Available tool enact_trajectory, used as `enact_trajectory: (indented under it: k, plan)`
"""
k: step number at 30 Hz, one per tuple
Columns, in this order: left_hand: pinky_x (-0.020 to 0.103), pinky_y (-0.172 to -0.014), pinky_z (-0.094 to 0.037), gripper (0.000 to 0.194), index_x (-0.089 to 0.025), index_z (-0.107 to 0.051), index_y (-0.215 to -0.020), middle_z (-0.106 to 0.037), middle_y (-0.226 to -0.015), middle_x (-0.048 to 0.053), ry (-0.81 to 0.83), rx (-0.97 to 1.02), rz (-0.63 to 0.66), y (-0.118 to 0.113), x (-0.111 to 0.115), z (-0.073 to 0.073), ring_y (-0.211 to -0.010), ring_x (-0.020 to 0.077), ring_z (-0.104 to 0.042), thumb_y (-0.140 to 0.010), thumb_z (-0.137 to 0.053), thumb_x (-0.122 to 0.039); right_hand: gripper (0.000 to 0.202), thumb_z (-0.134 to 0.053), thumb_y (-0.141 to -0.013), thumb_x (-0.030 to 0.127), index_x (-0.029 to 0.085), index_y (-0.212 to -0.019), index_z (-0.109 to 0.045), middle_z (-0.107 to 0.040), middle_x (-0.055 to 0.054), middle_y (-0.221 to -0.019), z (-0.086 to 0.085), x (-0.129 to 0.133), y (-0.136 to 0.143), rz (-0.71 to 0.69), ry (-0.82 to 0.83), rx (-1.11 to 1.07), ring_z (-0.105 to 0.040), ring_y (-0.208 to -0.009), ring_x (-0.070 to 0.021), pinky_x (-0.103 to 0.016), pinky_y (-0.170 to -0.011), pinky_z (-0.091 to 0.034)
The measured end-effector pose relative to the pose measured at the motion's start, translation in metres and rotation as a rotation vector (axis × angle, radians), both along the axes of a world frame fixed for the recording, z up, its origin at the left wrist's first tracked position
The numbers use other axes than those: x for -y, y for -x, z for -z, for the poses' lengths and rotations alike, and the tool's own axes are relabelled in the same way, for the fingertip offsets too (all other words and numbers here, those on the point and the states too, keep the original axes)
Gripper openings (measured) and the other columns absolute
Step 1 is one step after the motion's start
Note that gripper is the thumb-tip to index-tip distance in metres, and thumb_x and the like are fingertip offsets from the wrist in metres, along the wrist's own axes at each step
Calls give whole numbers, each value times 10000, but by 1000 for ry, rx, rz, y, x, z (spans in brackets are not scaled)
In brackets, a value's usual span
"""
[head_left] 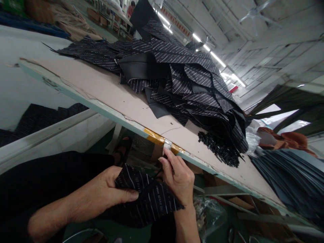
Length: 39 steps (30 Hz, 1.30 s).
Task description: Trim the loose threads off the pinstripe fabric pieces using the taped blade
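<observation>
My left hand [111, 189] grips a piece of black fabric [157, 199] with white stripes and small printed lettering, thumb on top. The piece hangs below the table edge, partly in front of my right wrist. A thin black strip [157, 174] runs from the fabric up toward my right hand [177, 172], whose fingers are pinched together and seem to hold it. Those fingertips are at a silvery patch [167, 144] on the table edge, between stretches of yellow tape [154, 135]. Fingers hide the strip's upper end.
On the tilted-looking table [101, 86] lies a big heap of striped black fabric pieces [177, 74]. Beside it is a pile of small black scraps [220, 148]. Stacked dark sheets [286, 179] are at right. A clear plastic bag [210, 216] is underneath; a person [131, 10] is far back.
</observation>
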<state>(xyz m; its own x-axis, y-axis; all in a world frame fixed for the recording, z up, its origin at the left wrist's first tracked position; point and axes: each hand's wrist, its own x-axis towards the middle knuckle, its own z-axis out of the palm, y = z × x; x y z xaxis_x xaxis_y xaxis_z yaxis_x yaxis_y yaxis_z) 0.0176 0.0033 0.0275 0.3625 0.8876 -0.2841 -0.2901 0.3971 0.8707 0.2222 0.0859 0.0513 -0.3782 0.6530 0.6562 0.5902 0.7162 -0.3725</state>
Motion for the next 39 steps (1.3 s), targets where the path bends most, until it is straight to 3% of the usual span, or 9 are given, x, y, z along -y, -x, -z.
enact_trajectory:
  k: [4,8,11,13,22,27,31,36,39]
  plan:
    - [350,-878,-587,220,-234,-854,-935,-824,-893,30,35,109,2,-3,0,0,-909,274,-760,-766,-858,-375,411,-663,-983,434,198,-1313,-725,-742,-18,-765,12,3,-16,-2,389,-417,-641,-565,-128,-235,-585,-564]
    - [314,-825,-602,270,-255,-858,-1005,-832,-868,25,7,153,-28,-10,-1,6,-856,251,-779,-779,-876,-402,515,-721,-860,666,207,-1070,-823,-785,-77,-859,16,25,-30,-108,750,-869,-729,-734,-190,-289,-669,-618]
    - [274,-784,-597,250,-260,-863,-976,-835,-852,12,2,151,-39,-17,-3,8,-820,222,-771,-771,-889,-401,482,-963,-634,485,230,-1024,-838,-791,-54,-871,17,45,-27,-80,960,-893,-712,-736,-185,-263,-658,-591]
    - [268,-787,-594,240,-265,-863,-972,-837,-862,7,-3,123,-24,-22,-3,6,-828,218,-765,-770,-889,-393,360,-970,-634,365,205,-932,-846,-761,-33,-784,16,54,-21,-20,1038,-876,-661,-662,-164,-253,-612,-554]
    - [195,-607,-469,216,-204,-828,-721,-719,-642,-21,-73,-138,-228,-36,-11,-14,-629,141,-608,-681,-921,-395,111,-814,-762,178,240,-848,-846,-744,-3,-765,15,59,-17,-103,787,-674,-676,-710,-158,-240,-657,-534]
    - [223,-627,-476,316,-171,-807,-684,-721,-660,13,13,-51,-262,-47,-15,-16,-658,154,-606,-688,-906,-472,256,-707,-847,32,236,-965,-805,-748,-9,-795,16,64,-16,-179,359,-538,-680,-703,-146,-242,-650,-543]
    - [215,-560,-460,375,-178,-756,-574,-682,-568,-21,204,116,-356,-52,-19,-17,-555,120,-558,-510,-1006,-449,296,-610,-889,-6,196,-1030,-772,-748,-59,-831,10,68,-15,-269,97,-329,-678,-726,-174,-291,-664,-559]
    - [262,-787,-560,412,-198,-857,-848,-836,-850,44,147,105,-236,-50,-16,-14,-812,197,-724,-574,-1004,-467,222,-729,-843,40,235,-923,-798,-752,2,-778,11,59,-16,-33,289,-622,-694,-686,-146,-230,-632,-562]
    - [272,-762,-568,428,-198,-860,-839,-838,-829,45,144,67,-251,-49,-15,-14,-781,203,-721,-567,-1000,-498,95,-823,-788,131,220,-816,-802,-748,1,-758,14,52,-17,-55,521,-719,-691,-664,-154,-233,-611,-563]
